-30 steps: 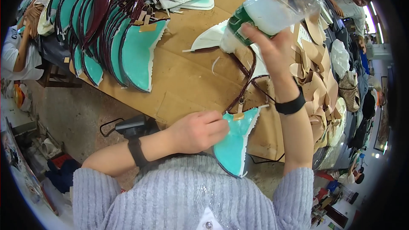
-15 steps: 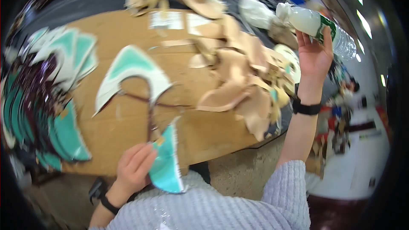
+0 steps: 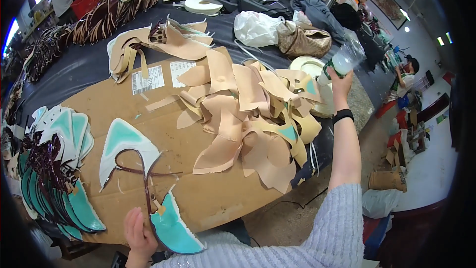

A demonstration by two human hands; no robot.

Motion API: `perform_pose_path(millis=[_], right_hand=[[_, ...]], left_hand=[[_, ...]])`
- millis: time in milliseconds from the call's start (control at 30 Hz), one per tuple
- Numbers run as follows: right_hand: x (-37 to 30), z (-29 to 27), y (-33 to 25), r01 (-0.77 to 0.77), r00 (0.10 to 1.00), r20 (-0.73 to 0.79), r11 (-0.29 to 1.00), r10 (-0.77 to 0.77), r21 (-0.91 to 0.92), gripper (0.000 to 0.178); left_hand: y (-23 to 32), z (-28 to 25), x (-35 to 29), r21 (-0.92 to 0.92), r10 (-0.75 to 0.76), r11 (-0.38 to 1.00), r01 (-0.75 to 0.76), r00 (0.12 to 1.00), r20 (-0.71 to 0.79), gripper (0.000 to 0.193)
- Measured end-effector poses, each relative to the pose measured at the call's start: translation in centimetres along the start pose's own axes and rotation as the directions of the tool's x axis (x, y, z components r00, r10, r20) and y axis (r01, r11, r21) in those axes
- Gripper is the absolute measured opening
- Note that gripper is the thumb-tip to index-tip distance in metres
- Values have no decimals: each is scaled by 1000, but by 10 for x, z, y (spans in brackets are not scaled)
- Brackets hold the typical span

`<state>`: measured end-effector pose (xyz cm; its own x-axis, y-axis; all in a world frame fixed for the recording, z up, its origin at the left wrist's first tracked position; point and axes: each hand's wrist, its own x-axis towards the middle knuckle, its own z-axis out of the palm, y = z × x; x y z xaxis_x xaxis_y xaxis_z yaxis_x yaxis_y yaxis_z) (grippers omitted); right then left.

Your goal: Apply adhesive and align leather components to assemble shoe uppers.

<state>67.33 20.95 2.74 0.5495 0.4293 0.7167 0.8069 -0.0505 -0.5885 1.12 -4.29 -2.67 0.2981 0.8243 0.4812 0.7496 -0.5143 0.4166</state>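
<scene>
My right hand is wrapped round a clear plastic bottle with a green label, held tilted at the far right, beside a pale round roll. My left hand rests at the near edge of the cardboard, its fingers stretched out and holding nothing that I can see; the thumb is hard to make out. Beside it lies a turquoise curved piece with a pale edge. A dark red strip joins it to a white and turquoise arched piece lying flat.
A heap of beige cut pieces covers the cardboard's right part. Stacked turquoise pieces with dark red strips lie at the left. Behind stand a white plastic bag, a shiny brown pouch and tape rolls. Other people work farther off.
My right hand has brought the bottle lower and left, down near the table's far right. My left hand has come off the turquoise piece, which now lies on the cardboard. The view has shifted.
</scene>
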Motion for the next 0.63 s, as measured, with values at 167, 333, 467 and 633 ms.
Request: perform_pose_path(millis=[167, 333, 467, 633], right_hand=[[-15, 16, -40, 29, 985, 167, 997, -41, 77, 51], [-9, 21, 15, -166, 968, 220, 963, 118, 214, 57], [-15, 0, 19, -73, 995, 63, 996, 76, -48, 76], [-43, -33, -78, -86, 985, 168, 943, 33, 321, 92]], left_hand=[[8, -5, 0, 73, -67, 995, 70, 997, -37, 47], [11, -5, 6, 68, -75, 995, 77, 997, -34, 45], [8, -14, 10, 10, -57, 998, 57, 998, -28, 43], [-6, -45, 22, 143, -45, 987, 78, 975, -219, 42]])
